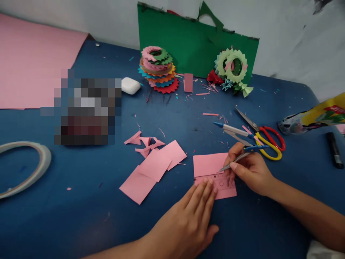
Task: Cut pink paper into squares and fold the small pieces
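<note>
Left hand (pixel 188 219) lies flat, fingers together, pressing the clear ruler (pixel 215 180) onto a pink paper square (pixel 210 165) near the table's front edge. Right hand (pixel 250 169) is closed round a compass (pixel 242 154), tip on the paper by the ruler. Done so far, judging by what lies about: stack of jagged paper rings (pixel 159 70) at back, cut pink squares (pixel 153 167) & scraps to the left. This square looks uncut, marking prob. just underway. Scissors (pixel 264 138) lie idle nearby.
</note>
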### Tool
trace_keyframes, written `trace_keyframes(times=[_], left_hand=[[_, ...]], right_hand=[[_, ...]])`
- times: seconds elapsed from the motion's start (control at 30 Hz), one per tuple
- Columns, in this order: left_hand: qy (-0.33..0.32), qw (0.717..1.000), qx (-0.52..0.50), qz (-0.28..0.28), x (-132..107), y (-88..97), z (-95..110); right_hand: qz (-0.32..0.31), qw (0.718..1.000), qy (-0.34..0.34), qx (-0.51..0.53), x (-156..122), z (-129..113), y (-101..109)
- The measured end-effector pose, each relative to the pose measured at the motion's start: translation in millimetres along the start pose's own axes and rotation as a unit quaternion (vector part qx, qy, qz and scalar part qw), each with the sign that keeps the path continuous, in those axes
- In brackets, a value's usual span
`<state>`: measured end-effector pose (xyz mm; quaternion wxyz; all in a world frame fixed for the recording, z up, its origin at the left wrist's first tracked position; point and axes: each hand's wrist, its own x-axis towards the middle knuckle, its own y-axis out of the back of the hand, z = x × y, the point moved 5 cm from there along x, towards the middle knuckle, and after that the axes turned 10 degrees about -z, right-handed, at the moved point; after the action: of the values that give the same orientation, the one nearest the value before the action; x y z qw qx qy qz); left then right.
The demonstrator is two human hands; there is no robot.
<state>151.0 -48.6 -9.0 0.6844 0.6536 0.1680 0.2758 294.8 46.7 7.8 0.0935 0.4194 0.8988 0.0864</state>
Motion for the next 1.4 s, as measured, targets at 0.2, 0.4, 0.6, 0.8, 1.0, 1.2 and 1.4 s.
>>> trace_keyframes(times=[0.2, 0.4, 0.6, 0.8, 1.0, 1.2, 1.4], left_hand=[[-0.027, 0.999, 0.023, 0.012, 0.0, 0.0, -1.4], [-0.031, 0.999, 0.018, 0.005, -1.1, 1.8, -1.2], [-0.039, 0.999, 0.023, 0.004, -0.1, 4.8, -0.5], [-0.036, 0.999, 0.021, 0.021, -0.6, 3.7, 0.9], [-0.029, 0.999, 0.022, 0.021, -0.5, 5.3, 1.0], [-0.047, 0.998, 0.03, 0.0, -1.3, 3.8, 2.0], [-0.032, 0.999, 0.036, 0.002, -0.9, 4.3, 3.1]], right_hand=[[0.007, 0.999, -0.02, 0.03, -8.3, 29.8, 6.3], [-0.008, 0.998, 0.001, -0.058, -7.2, 19.7, 4.8], [-0.019, 0.983, 0.08, -0.164, 10.6, -12.1, -18.6], [-0.078, 0.983, 0.073, -0.152, 24.0, -5.4, -36.9], [-0.1, 0.977, 0.062, -0.175, 24.8, -5.4, -37.2], [-0.094, 0.977, 0.062, -0.182, 26.4, -8.7, -37.7], [-0.103, 0.979, 0.043, -0.169, 25.3, -5.8, -38.1]])
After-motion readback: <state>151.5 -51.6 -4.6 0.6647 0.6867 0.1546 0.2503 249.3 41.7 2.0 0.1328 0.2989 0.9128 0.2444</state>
